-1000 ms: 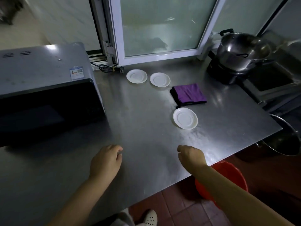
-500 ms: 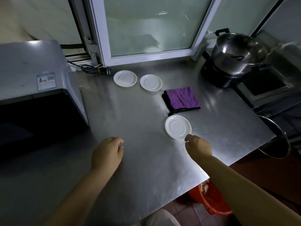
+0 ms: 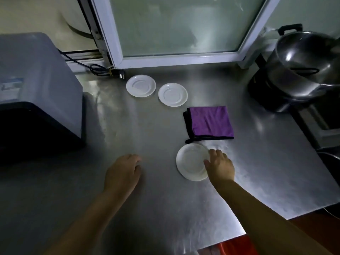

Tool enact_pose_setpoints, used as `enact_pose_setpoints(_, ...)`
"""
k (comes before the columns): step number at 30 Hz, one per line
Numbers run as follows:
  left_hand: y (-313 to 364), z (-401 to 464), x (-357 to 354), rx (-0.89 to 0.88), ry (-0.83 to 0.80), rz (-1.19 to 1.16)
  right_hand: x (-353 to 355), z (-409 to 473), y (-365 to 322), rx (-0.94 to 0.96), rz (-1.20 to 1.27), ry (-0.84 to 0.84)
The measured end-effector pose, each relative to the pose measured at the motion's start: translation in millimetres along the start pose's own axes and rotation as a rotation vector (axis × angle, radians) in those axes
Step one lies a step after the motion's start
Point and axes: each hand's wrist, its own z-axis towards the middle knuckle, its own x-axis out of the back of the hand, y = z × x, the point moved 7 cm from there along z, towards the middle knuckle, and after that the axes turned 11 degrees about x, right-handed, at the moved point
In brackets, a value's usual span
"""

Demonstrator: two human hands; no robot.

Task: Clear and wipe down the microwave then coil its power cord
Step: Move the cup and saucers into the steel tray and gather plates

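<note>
Right hand [image 3: 219, 165] has reached the near saucer [image 3: 191, 162], gripping its rim – left hand [image 3: 122, 173] loosely curled, empty

Both forearms are bare from the bottom edge of the view up to the wrists, with no sleeve showing on either. The left hand [image 3: 122, 173] and the right hand [image 3: 220, 167] wear no gloves, rings, watch or wristband. The fingers [image 3: 213, 153] are uncovered. Nails are too dim to make out in the low light.
</note>
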Motion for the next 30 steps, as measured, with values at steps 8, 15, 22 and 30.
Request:
enact_pose_setpoints(8,50.4,7.4,-33.0,0.001,-0.022,-0.002,-13.3,24.7,26.3,-0.056,0.151,-0.041)
enact_pose_setpoints(15,67.6,21.9,-50.7,-0.005,-0.109,-0.079,-6.1,49.7,3.4,0.06,0.437,-0.094)
enact_pose_setpoints(22,53.4,55.4,-34.3,0.202,-0.095,-0.23,19.1,102.1,-36.5,0.194,0.593,-0.012)
enact_pose_setpoints(30,0.1,81.4,2.8,0.454,0.033,-0.476,36.1,217.0,-34.4,0.136,0.475,0.054)
